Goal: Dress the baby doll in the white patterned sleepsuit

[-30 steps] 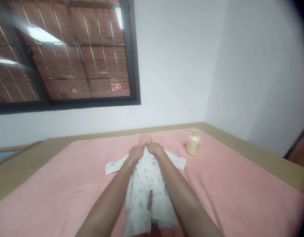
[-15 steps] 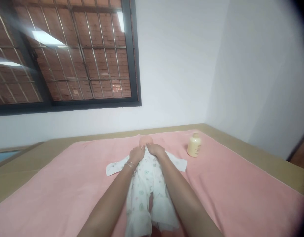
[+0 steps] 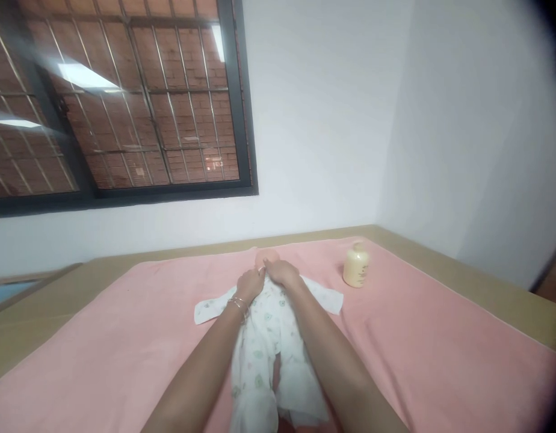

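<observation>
A baby-like doll (image 3: pixel 268 255) lies on its back on a pink towel (image 3: pixel 124 337); most of its head is hidden behind my hands. It wears a white onesie (image 3: pixel 272 313) with a small green and pink print, the sleeves spread to both sides and the legs towards me. My left hand (image 3: pixel 251 284), with bangles at the wrist, is closed at the left of the neckline, fingers pinching the cloth. Opposite it, my right hand (image 3: pixel 282 272) is closed at the collar too, its thumb side close to the doll's chin. The fingertips are partly hidden.
A pale yellow bottle (image 3: pixel 356 267) stands upright on the towel, right of the doll. Tan padded edging (image 3: pixel 463 288) surrounds the towel. Behind rise a white wall (image 3: pixel 323 120) and a dark-framed barred window (image 3: pixel 169 192).
My right hand has shifted slightly left along the collar, towards my left hand. My left hand, the doll and the bottle stay about where they were.
</observation>
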The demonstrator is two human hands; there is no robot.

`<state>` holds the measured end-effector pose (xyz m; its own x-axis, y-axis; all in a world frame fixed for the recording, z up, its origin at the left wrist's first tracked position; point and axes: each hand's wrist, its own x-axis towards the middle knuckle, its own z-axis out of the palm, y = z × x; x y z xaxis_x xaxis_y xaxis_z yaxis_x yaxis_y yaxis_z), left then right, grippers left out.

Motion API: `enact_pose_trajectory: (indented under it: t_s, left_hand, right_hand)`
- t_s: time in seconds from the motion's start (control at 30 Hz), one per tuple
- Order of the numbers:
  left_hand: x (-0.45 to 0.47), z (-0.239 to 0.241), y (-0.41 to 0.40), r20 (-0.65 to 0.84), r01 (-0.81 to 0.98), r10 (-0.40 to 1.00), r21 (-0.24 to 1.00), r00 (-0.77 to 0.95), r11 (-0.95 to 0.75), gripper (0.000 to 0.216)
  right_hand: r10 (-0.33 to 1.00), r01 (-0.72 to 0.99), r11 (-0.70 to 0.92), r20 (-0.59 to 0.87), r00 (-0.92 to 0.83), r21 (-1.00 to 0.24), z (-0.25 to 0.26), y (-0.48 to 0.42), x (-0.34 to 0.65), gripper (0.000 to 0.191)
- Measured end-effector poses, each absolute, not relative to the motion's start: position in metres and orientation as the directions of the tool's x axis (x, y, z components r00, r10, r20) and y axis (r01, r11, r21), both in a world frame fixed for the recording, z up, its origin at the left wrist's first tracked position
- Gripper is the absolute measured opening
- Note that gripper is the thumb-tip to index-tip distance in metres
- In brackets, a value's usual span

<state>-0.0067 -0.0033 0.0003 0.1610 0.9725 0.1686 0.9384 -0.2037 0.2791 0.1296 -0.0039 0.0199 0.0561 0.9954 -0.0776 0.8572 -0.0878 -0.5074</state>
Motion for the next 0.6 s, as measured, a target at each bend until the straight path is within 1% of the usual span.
enact_pose_trajectory:
  t_s: [0.07, 0.13, 0.2, 0.23, 0.3, 0.37, 0.43, 0.5, 0.6]
  left_hand:
    - [-0.006, 0.000, -0.004, 0.213, 0.941, 0.962, 0.253, 0.171, -0.223, 0.064]
    - [-0.005, -0.001, -0.005, 0.293, 0.941, 0.938, 0.221, 0.186, -0.256, 0.058]
    - [-0.005, -0.002, -0.004, 0.334, 0.936, 0.924, 0.227, 0.186, -0.270, 0.055]
    - [-0.005, -0.003, -0.004, 0.317, 0.935, 0.933, 0.247, 0.171, -0.255, 0.055]
    - [-0.008, -0.005, -0.001, 0.232, 0.934, 0.964, 0.300, 0.127, -0.195, 0.060]
    - [-0.010, -0.007, 0.000, 0.170, 0.932, 0.980, 0.329, 0.103, -0.154, 0.067]
    - [-0.012, -0.010, 0.000, 0.184, 0.931, 0.976, 0.324, 0.113, -0.169, 0.069]
    - [-0.012, -0.012, -0.002, 0.231, 0.928, 0.965, 0.317, 0.127, -0.198, 0.066]
    - [-0.009, -0.013, -0.007, 0.295, 0.922, 0.950, 0.331, 0.099, -0.199, 0.057]
  right_hand:
    - [0.995, 0.858, -0.092, -0.080, 0.059, -0.505, 0.017, -0.003, 0.130, 0.077]
    - [0.994, 0.859, -0.093, -0.099, 0.049, -0.504, 0.014, -0.001, 0.134, 0.072]
    - [0.993, 0.860, -0.081, -0.113, 0.028, -0.504, 0.012, 0.000, 0.136, 0.068]
    - [0.993, 0.861, -0.075, -0.112, 0.021, -0.504, 0.013, 0.001, 0.136, 0.069]
    - [0.995, 0.862, -0.069, -0.096, 0.023, -0.502, 0.015, 0.001, 0.134, 0.075]
    - [0.997, 0.861, -0.063, -0.072, 0.031, -0.505, 0.018, -0.001, 0.130, 0.080]
    - [0.998, 0.862, -0.058, -0.056, 0.034, -0.504, 0.017, -0.002, 0.128, 0.083]
    - [0.998, 0.869, -0.061, -0.059, 0.037, -0.490, 0.012, -0.002, 0.129, 0.081]
    - [0.996, 0.883, -0.029, -0.083, -0.011, -0.468, -0.001, 0.004, 0.137, 0.073]
